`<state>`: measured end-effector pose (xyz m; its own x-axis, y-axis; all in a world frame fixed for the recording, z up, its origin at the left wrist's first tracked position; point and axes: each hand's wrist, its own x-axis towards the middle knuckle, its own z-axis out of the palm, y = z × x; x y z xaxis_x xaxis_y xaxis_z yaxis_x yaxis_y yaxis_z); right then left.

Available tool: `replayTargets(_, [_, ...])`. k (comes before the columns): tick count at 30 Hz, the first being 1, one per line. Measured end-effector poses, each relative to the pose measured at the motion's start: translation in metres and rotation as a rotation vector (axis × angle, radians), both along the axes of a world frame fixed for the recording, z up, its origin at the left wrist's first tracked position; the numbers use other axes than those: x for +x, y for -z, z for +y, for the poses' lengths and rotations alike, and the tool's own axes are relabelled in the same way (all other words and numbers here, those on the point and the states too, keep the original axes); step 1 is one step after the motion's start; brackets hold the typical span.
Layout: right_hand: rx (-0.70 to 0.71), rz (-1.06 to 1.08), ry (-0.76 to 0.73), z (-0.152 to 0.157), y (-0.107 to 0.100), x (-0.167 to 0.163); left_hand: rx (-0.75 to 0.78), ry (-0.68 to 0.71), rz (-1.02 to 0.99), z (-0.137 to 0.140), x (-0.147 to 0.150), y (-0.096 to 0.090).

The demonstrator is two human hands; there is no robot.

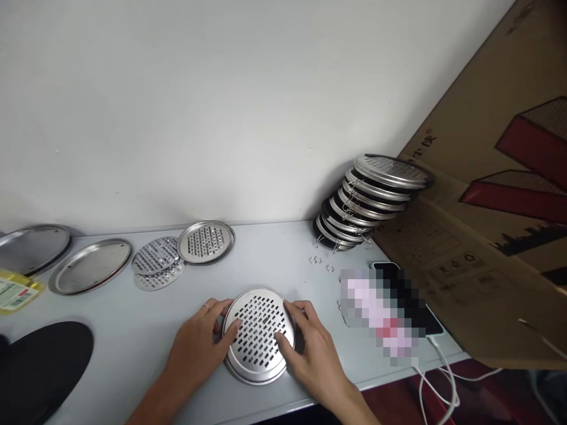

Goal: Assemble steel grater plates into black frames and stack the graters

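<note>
A round, shiny metal grater plate (pixel 259 330) with rows of slots sits at the table's front, in a raised metal rim. My left hand (pixel 199 339) grips its left edge, thumb on top and fingers curled at the side. At the right edge my right hand (pixel 312 348) holds it the same way, its thumb resting on the slotted face. What lies beneath the plate is hidden. Behind it is a rimmed grater plate (pixel 206 242), overlapping loose grater sheets (pixel 155 257).
Plain metal discs (pixel 93 265) lie at the left, near a yellow-edged packet (pixel 18 292) and a black disc (pixel 48 366). A leaning stack of grater plates (pixel 367 200) stands by a cardboard box (pixel 465 236). Small rings (pixel 315 260) and a phone (pixel 429 319) with cables (pixel 452 389) lie right.
</note>
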<state>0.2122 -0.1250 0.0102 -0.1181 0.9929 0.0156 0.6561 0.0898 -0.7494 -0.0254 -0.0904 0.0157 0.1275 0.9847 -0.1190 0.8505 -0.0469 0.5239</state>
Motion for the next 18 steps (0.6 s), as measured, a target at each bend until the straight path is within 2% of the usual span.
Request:
replayTargets(5, [0.129, -0.153, -0.024, -0.006, 0.011, -0.002, -0.124, 0.006, -0.058, 0.004, -0.004, -0.007])
replayTargets(8, [0.127, -0.168, -0.020, -0.007, 0.013, -0.003, -0.168, 0.020, -0.080, 0.007, -0.005, -0.011])
replayTargets(12, [0.065, -0.073, -0.009, -0.008, 0.013, -0.001, -0.199, 0.016, -0.110, 0.007, -0.004, -0.012])
replayTargets(18, [0.013, 0.194, 0.014, -0.012, 0.017, 0.004, -0.154, 0.012, -0.250, 0.001, 0.003, -0.006])
